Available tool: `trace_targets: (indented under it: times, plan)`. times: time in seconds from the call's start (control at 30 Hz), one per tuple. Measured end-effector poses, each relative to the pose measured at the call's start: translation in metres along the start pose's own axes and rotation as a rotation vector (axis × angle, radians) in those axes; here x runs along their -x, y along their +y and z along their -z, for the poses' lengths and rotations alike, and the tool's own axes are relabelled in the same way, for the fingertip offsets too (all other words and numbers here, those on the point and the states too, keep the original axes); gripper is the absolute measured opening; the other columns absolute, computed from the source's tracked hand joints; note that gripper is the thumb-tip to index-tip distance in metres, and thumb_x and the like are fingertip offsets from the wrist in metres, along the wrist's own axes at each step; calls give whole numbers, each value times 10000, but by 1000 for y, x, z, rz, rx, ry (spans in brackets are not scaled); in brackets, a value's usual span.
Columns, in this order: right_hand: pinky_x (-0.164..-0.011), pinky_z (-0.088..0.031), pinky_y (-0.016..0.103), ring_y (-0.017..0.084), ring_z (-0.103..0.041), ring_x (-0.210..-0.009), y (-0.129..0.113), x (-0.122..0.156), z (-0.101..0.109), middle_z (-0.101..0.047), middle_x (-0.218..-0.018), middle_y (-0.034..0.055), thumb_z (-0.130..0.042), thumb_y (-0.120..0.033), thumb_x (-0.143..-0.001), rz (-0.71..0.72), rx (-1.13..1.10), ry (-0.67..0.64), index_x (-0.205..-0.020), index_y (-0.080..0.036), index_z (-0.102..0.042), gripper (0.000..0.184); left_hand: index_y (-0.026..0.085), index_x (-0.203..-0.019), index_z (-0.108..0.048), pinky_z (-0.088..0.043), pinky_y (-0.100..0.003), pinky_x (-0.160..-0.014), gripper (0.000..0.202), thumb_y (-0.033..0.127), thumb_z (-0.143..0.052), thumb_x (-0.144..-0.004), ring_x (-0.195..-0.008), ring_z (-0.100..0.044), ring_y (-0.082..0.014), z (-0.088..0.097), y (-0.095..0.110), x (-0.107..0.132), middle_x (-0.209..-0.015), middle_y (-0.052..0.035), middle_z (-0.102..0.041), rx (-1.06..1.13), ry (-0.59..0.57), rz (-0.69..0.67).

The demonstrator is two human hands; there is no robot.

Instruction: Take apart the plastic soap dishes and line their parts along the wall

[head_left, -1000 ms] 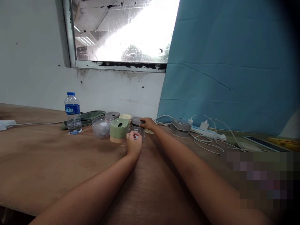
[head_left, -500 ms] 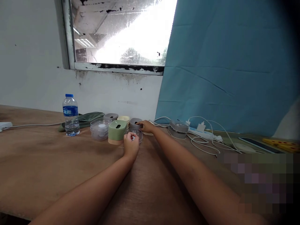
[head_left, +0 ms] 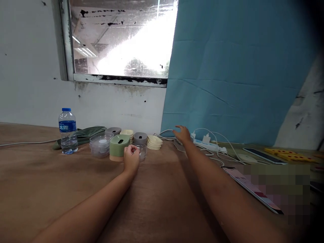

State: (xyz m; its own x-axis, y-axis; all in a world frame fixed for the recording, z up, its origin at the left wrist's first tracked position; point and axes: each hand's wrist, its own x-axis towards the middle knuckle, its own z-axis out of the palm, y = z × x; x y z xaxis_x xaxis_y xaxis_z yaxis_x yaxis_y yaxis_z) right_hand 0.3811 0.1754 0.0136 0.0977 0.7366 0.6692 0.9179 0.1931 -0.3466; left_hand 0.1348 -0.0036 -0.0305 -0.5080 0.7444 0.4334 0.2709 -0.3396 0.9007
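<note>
A worker's left hand [head_left: 131,157] bends its fingers in at the near left side of a clear container [head_left: 143,154] on a wooden desk [head_left: 157,195], just right of a green container [head_left: 116,148]; whether they pinch the plastic cannot be told. The right hand [head_left: 181,133], fingers spread and holding nothing visible, hangs over grey containers [head_left: 178,145] near a white power strip [head_left: 206,145], partly hiding them. The clear piece looks thin-walled, light and fairly stiff, likely slick on its smooth sides and prone to crack if squeezed hard; a gentle pinch on the rim would suit it. The grey containers appear rigid, light and sturdier, best taken across opposite side walls, away from the loose white cables [head_left: 212,154] beside them.
</note>
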Motion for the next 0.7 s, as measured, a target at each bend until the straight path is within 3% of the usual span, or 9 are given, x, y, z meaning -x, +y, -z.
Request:
trace_targets:
  times: [0.13, 0.33, 0.43, 0.53, 0.63, 0.7]
  plan:
    - [-874, -380, 407, 294, -491, -1038, 27, 8, 7, -527, -1131, 130, -574, -332, -684, -137, 36, 57, -1064, -170, -592, 413, 173, -605, -491, -382, -253, -666, 109, 76, -481, -654, -659, -432, -127, 0, 0, 1, -705, 15, -419, -5, -18, -49]
    - [-931, -237, 542, 407, -257, -1199, 32, 27, 4, -322, -1313, 201, -638, -427, -628, -227, 50, 138, -1142, -144, -529, 596, 177, -621, -489, -365, -234, -601, 103, 82, -474, -659, -605, -401, -109, 1, -2, 2, -729, 15, -413, -11, -36, -106]
    - [-952, -228, 507, 383, -243, -1214, 24, 30, 5, -312, -1319, 197, -605, -413, -668, -140, 17, 99, -1163, -144, -508, 572, 177, -618, -492, -363, -231, -596, 101, 84, -478, -655, -595, -398, -106, 0, -2, 3, -716, 20, -408, -19, -31, -114]
    - [-992, -245, 398, 290, -308, -1209, 7, 29, -2, -408, -1276, 102, -614, -364, -670, 67, -33, -30, -1129, -209, -536, 491, 176, -618, -499, -363, -232, -595, 103, 81, -483, -656, -598, -399, -109, -2, -3, 4, -705, 21, -409, -25, -33, -113]
    - [-937, -342, 317, 226, -457, -1101, -18, 33, -22, -503, -1185, 34, -678, -377, -619, 209, -90, -198, -1064, -264, -573, 471, 175, -610, -497, -361, -227, -583, 114, 73, -483, -659, -599, -404, -111, -3, -4, 5, -698, 20, -406, -18, -51, -108]
    - [-884, -390, 346, 244, -500, -1053, -32, 40, -40, -501, -1184, 76, -678, -427, -629, 204, -112, -256, -1136, -230, -526, 565, 175, -607, -496, -359, -225, -580, 120, 68, -480, -659, -598, -408, -112, -3, -3, 6, -694, 20, -402, -19, -65, -111]
